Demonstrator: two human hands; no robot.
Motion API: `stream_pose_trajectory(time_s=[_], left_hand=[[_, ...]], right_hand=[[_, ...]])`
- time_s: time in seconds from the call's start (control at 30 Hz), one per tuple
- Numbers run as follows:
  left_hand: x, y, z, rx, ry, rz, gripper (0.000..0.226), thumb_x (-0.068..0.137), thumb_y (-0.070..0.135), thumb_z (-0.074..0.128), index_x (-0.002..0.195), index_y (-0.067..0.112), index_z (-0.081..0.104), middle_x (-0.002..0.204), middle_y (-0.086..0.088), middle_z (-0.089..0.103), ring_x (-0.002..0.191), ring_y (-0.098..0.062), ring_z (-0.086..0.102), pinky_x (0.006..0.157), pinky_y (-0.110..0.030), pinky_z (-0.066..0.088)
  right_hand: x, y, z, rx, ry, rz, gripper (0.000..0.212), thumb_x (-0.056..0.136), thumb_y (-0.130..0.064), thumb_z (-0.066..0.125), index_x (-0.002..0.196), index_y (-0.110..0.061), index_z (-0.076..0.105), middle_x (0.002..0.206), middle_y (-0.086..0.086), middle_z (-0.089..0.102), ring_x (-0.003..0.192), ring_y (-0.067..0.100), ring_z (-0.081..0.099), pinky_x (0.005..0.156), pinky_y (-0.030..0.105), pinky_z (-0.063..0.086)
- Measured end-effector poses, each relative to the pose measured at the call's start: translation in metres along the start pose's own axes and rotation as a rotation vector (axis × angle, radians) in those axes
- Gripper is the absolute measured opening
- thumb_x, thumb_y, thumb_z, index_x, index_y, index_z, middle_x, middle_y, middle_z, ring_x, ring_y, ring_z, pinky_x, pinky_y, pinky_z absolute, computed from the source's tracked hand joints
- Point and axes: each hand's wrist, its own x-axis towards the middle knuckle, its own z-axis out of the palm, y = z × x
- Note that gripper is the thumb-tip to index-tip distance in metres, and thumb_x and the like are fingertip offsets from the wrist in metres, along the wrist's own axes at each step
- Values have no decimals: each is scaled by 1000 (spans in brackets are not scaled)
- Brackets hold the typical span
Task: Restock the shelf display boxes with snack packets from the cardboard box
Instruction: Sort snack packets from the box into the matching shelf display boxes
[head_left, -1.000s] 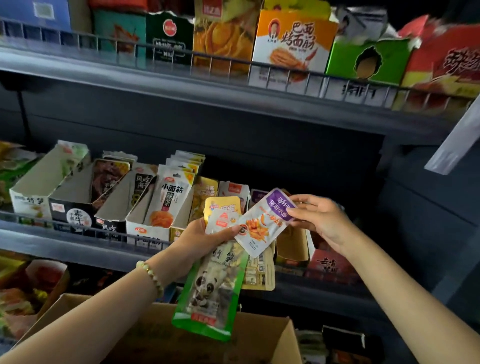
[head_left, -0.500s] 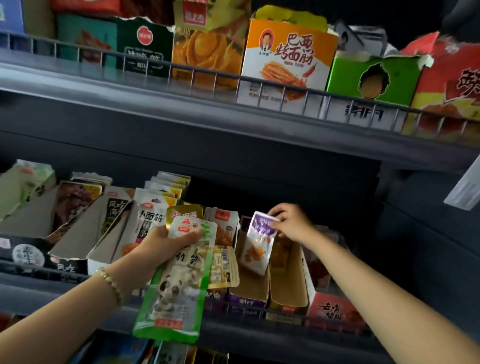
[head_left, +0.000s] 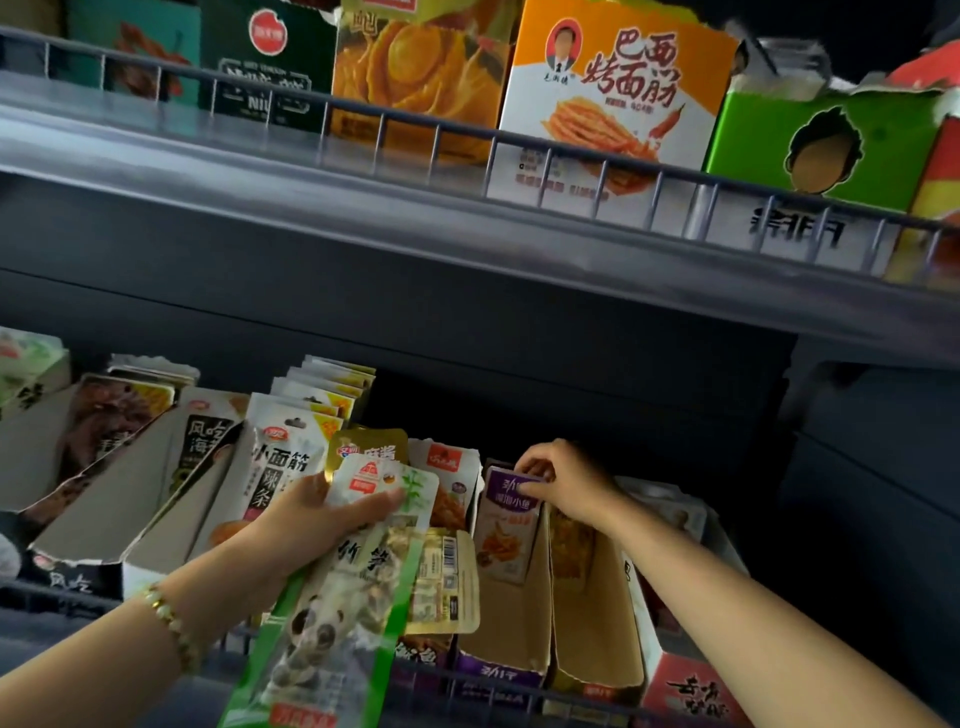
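My right hand (head_left: 566, 483) pinches the top of a purple-and-white snack packet (head_left: 503, 525), which stands inside a purple display box (head_left: 506, 623) on the lower shelf. My left hand (head_left: 311, 525) grips a fan of packets: a long green packet with a panda picture (head_left: 337, 623) in front, a gold packet (head_left: 441, 582) behind it, and another gold packet top (head_left: 366, 449) above. The cardboard box is out of view.
Open display boxes line the lower shelf: a white noodle-snack box (head_left: 280, 467) and dark boxes (head_left: 104, 441) to the left, a tan-lined box (head_left: 597, 623) and a red box (head_left: 685, 686) to the right. A wire rail (head_left: 467, 135) fronts the upper shelf with its larger boxes.
My right hand carried the purple packet away from my left hand and lowered it into the purple display box. The view rose toward the shelves, and the cardboard box dropped out of sight.
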Motion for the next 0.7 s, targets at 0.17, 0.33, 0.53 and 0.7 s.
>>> stream_pose_trajectory(time_s=[0.17, 0.33, 0.53, 0.7], left_hand=[[3, -5, 3, -13, -4, -20, 61, 67, 31, 81, 112, 3, 51, 77, -13, 75, 67, -27, 73, 53, -31, 56], [-3, -8, 5, -74, -2, -32, 61, 63, 34, 80, 110, 5, 55, 85, -17, 75, 74, -32, 73, 66, -40, 58], [-33, -11, 8, -277, 51, -7, 42, 75, 24, 76, 105, 4, 55, 83, -19, 74, 64, -30, 72, 50, -32, 56], [-69, -25, 10, -313, 146, 4, 30, 82, 23, 72, 104, 4, 64, 87, -16, 75, 77, -32, 73, 71, -42, 59]], right_hand=[[4, 7, 1, 10, 88, -12, 15, 85, -20, 70, 98, -23, 64, 100, -7, 57, 93, 9, 53, 79, 28, 47], [-21, -24, 0, 225, 341, -86, 13, 90, -22, 64, 102, -21, 63, 103, -11, 57, 92, 4, 53, 75, 14, 40], [-127, -110, 26, 1017, 8, 244, 66, 68, -64, 65, 123, -37, 40, 116, -13, 58, 104, 8, 59, 95, 29, 43], [-165, -142, 52, 1150, -83, 369, 68, 54, -26, 85, 112, -33, 49, 106, -3, 70, 99, 10, 66, 94, 32, 50]])
